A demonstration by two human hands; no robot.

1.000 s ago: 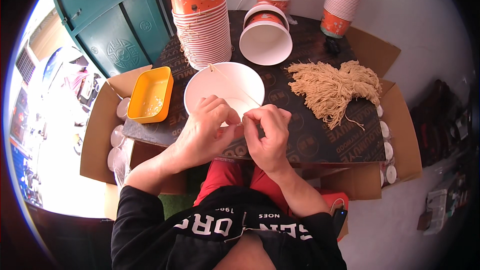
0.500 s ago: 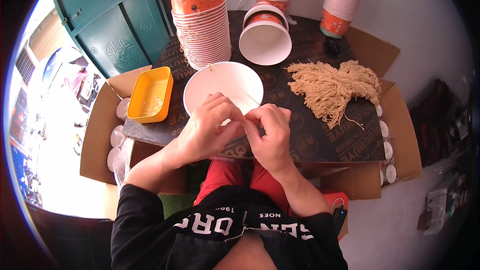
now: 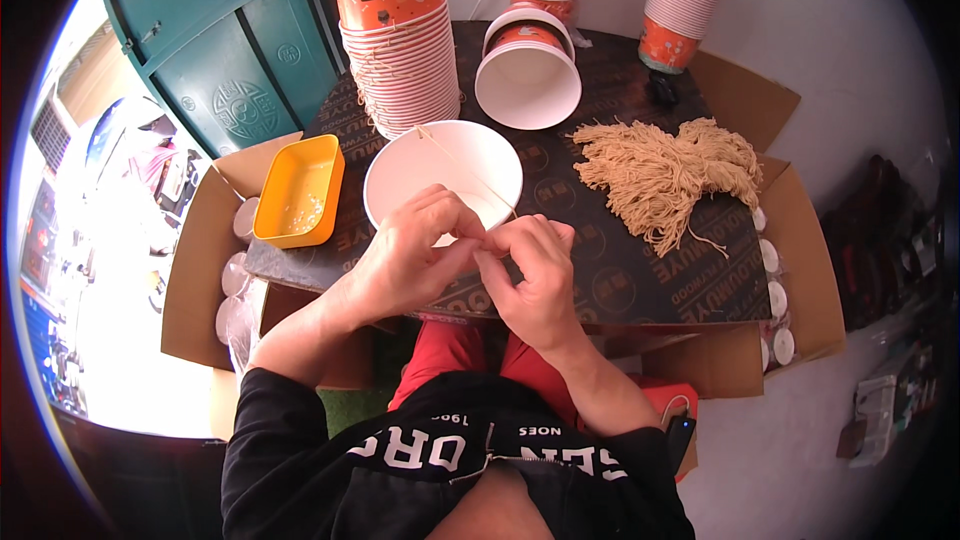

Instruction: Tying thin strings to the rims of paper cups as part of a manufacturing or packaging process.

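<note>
A white paper bucket (image 3: 397, 180) stands on the dark table just beyond my hands, its round mouth facing up. One end of a thin beige string (image 3: 462, 164) is fixed near the bucket's far rim. From there it crosses the opening toward the near right rim and runs in at my right fingers. My left hand (image 3: 425, 250) and my right hand (image 3: 532, 265) meet over the near rim, thumbs and forefingers pinched together at the string's free end. That tiny end is mostly hidden between my fingertips.
A tall stack of orange-printed paper buckets (image 3: 405, 75) stands behind, beside another bucket (image 3: 528, 90) tipped on its side. A yellow plastic box (image 3: 287, 168) with small white bits sits at left. At right lies a beige string bundle (image 3: 665, 175). Cardboard boxes (image 3: 190, 290) flank the table (image 3: 640, 285).
My right hand has shifted slightly left, and its fingers have curled further around the pinch. My left hand has stayed nearly in place. The string still runs to my fingers.
</note>
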